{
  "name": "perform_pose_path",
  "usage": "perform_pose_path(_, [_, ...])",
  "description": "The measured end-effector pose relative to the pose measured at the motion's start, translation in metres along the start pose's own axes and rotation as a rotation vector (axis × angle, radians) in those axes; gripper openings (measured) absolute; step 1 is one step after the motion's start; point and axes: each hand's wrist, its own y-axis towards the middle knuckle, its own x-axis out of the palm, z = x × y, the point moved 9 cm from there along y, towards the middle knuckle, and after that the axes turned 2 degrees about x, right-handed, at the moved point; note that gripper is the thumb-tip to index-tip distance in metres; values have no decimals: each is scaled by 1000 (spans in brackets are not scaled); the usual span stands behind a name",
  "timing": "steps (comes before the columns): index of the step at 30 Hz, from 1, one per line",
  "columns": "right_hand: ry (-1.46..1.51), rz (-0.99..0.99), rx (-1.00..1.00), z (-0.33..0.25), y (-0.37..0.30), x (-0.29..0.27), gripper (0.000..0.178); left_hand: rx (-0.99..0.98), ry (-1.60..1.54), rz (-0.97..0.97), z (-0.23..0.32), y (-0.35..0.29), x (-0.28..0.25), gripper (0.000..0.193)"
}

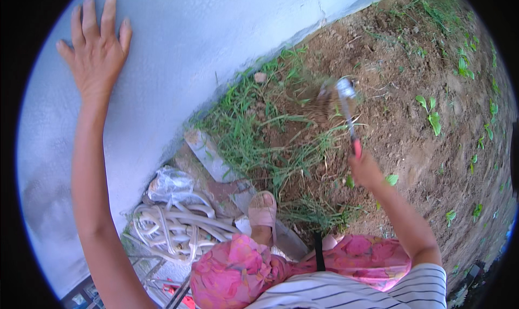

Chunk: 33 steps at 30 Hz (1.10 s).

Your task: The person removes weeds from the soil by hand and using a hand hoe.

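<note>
L hand (100,55): 10 o'clock, back of hand to cam, laid on the pale wall (178,55); fingers spread apart, nothing held.
R hand (367,168): approx 3 o'clock; fingers clamped on red handle (356,148) of hand tool.
Hand tool (347,108): approx 2 o'clock from ctr, metal shaft pointing up twd 12; head blurred, at the soil, so exact shape & contact can't be told.
Soil (400,120): brown, rough, fills 12 to 4 o'clock.
Grass (238,130): green clumps w/ some dry stalks, ctr to 11 o'clock, along the wall base & L of the tool.
Stone (260,77): 12 o'clock, small, in grass nr wall.
Seedling (431,114): just before 3 o'clock, leafy, upright-ish; more small plants farther R.
Block (208,152): 9 o'clock, near ctr, greyish, lying beside grass.
Plastic bag (170,184): 8 o'clock, clear, crumpled, just above hose.
Hose (173,222): btwn 7 & 8 o'clock, whitish, loosely coiled.
Sandal (262,211): 6 o'clock, pinkish, on person's foot.
Clothes: pink patterned garment (230,268) & striped shirt (324,290), 5 to 6 o'clock.
</note>
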Motion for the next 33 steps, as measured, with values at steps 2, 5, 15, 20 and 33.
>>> perform_pose_path(2, [153, 49, 21, -49, 40, 1, 20, 2, 48, -8, -3, 1, -2, 55])
perform_pose_path(5, [585, 1, 13, -90, 139, 48, 15, -7, 125, -10, 0, -1, -9, 58])
perform_pose_path(15, [119, 76, 29, -41, 146, 233, 21, -35, 400, -157, 26, 7, -26, 68])
perform_pose_path(20, [-127, -417, 77, -32, 28, 123, 19, -50, 322, -30, 13, -3, -31, 68])
perform_pose_path(33, [213, 114, 5, -85, 126, -11, 16, -49, 366, 14, 13, -4, -30, 67])
